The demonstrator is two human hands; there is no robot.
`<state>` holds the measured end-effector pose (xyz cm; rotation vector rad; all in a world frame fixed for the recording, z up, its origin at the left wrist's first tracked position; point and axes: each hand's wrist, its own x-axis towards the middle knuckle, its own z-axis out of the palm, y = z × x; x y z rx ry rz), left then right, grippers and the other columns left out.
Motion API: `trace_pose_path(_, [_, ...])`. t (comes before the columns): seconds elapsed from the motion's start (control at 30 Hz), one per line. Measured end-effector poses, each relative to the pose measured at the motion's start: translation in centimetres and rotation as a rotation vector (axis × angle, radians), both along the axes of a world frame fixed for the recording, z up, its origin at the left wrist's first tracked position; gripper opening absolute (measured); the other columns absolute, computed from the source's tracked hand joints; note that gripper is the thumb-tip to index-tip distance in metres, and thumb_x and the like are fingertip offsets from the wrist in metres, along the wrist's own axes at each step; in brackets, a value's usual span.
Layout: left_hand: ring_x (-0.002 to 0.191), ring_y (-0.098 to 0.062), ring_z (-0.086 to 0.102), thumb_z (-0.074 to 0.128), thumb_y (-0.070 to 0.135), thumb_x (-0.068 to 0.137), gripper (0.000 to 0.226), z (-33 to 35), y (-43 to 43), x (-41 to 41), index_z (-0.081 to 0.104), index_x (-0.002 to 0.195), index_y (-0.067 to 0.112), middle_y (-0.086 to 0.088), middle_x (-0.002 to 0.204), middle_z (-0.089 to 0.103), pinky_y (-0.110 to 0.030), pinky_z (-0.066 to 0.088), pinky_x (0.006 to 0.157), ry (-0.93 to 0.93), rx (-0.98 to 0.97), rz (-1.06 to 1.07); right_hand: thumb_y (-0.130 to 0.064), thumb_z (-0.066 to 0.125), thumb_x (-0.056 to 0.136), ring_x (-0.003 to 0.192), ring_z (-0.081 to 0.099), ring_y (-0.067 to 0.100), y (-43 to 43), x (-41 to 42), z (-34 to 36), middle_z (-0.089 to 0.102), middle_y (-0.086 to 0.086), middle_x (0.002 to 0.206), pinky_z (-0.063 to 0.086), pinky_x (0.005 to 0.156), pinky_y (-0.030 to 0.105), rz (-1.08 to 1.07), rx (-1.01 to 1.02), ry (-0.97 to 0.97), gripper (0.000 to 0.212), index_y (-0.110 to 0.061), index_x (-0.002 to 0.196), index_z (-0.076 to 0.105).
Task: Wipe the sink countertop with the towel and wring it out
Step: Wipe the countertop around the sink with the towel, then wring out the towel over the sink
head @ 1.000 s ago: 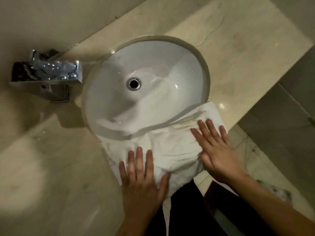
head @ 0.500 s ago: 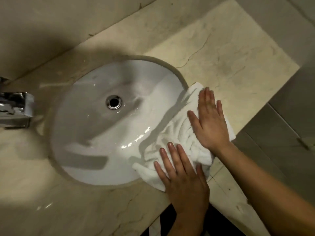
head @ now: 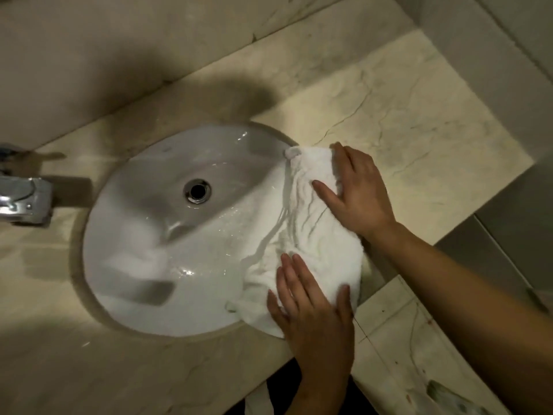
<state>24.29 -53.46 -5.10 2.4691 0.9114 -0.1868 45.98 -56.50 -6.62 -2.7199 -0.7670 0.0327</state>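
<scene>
A white towel point(head: 311, 232) lies bunched along the right rim of the round white sink basin point(head: 143, 235), partly hanging into the bowl. My right hand point(head: 356, 196) presses on its upper end, fingers curled over the cloth's edge. Flat on its lower end near the counter's front edge lies my left hand point(head: 311, 310), fingers together. The beige marble countertop point(head: 419, 121) spreads to the right of the towel.
A chrome tap point(head: 21, 199) juts in at the far left. The drain point(head: 197, 190) sits in the wet bowl. The wall runs along the back. The counter's right end drops to a tiled floor point(head: 508, 244).
Both hands have slid the towel from the front rim round to the right rim of the sink. The right hand's fingers have curled onto the cloth.
</scene>
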Motion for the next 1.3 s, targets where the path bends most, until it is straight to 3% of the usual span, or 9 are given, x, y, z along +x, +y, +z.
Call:
trace_pose_path(0.2, [0.117,-0.032,0.055,0.057,0.082,0.076,0.105,-0.1,3.9,0.6,0.044,0.151,0.011,-0.010,0.133,0.063,-0.049,0.048,0.088,-0.045,-0.010,0.029,-0.071,0.062,0.089,0.096,0.065,0.034,-1.7,1.3,2.5,0.072,0.012,0.108,0.053,0.082,0.041,-0.078,-0.032,0.253,0.067,-0.013,0.122,0.064])
trace_pose_path(0.3, [0.120,-0.029,0.049,0.065,0.084,0.071,0.102,0.3,5.9,1.8,0.046,0.148,0.020,-0.003,0.133,0.060,-0.043,0.038,0.093,0.119,-0.123,-0.009,-0.060,0.063,0.094,0.086,0.068,0.031,-1.0,2.4,4.1,0.074,0.007,0.094,0.053,0.074,0.040,0.008,-0.037,0.495,0.046,-0.015,0.098,0.073])
trace_pose_path(0.43, [0.119,-0.019,0.049,0.071,0.075,0.075,0.066,1.9,7.8,2.1,0.057,0.123,0.032,0.010,0.116,0.062,-0.035,0.019,0.084,0.157,-0.225,0.014,-0.045,0.067,0.098,0.076,0.064,0.016,-1.3,2.7,6.4,0.070,0.001,0.086,0.048,0.072,0.037,-0.009,0.360,0.753,0.038,-0.008,0.090,0.068])
trace_pose_path(0.57, [0.096,-0.024,0.062,0.071,0.061,0.081,0.039,2.3,11.0,1.6,0.062,0.078,0.024,0.005,0.082,0.066,-0.035,0.037,0.077,0.017,-0.212,-0.083,-0.034,0.072,0.096,0.116,0.062,0.010,-0.4,2.0,8.9,0.062,0.002,0.131,0.045,0.107,0.035,-0.013,0.594,0.806,0.016,-0.025,0.108,0.073])
trace_pose_path(0.7, [0.117,-0.007,0.059,0.082,0.049,0.077,0.048,5.9,15.1,-0.2,0.069,0.115,0.022,0.015,0.120,0.063,-0.025,0.047,0.093,-0.184,-0.497,0.047,-0.032,0.072,0.095,0.132,0.046,-0.012,2.4,1.4,12.4,0.037,-0.022,0.155,0.040,0.111,0.017,0.020,0.659,0.776,0.012,-0.028,0.105,0.075])
trace_pose_path(0.8, [0.093,0.004,0.066,0.085,0.036,0.081,0.030,9.4,18.8,-1.2,0.066,0.104,0.030,0.017,0.100,0.073,-0.024,0.055,0.079,-0.238,-0.543,0.058,-0.024,0.072,0.096,0.105,0.069,0.006,5.4,0.4,15.1,0.072,-0.016,0.118,0.056,0.085,0.023,-0.031,0.798,0.840,0.013,-0.015,0.104,0.077])
trace_pose_path(0.9, [0.098,-0.001,0.070,0.089,0.029,0.077,0.042,12.5,23.3,-1.9,0.069,0.114,0.030,0.013,0.106,0.077,-0.030,0.058,0.084,-0.220,-0.595,0.028,-0.025,0.076,0.094,0.075,0.067,0.012,8.8,-0.5,18.3,0.074,-0.004,0.080,0.053,0.066,0.028,-0.013,0.791,0.783,0.014,-0.012,0.088,0.074])
trace_pose_path(1.07, [0.109,-0.008,0.072,0.086,0.010,0.081,0.051,17.8,29.3,-3.7,0.068,0.125,0.027,0.008,0.118,0.077,-0.026,0.058,0.093,-0.246,-0.836,0.011,-0.031,0.081,0.089,0.071,0.068,0.017,13.6,-2.1,24.0,0.074,0.016,0.084,0.052,0.060,0.033,0.034,0.696,0.698,0.035,0.003,0.093,0.070])
trace_pose_path(1.3, [0.114,-0.025,0.072,0.078,0.014,0.087,0.047,20.7,31.5,-3.8,0.063,0.132,0.010,-0.010,0.124,0.075,-0.036,0.059,0.095,-0.592,-1.105,0.247,-0.028,0.090,0.079,0.076,0.070,0.016,15.0,-3.2,26.8,0.067,0.010,0.098,0.057,0.061,0.038,-0.224,0.767,0.668,0.050,-0.015,0.108,0.052])
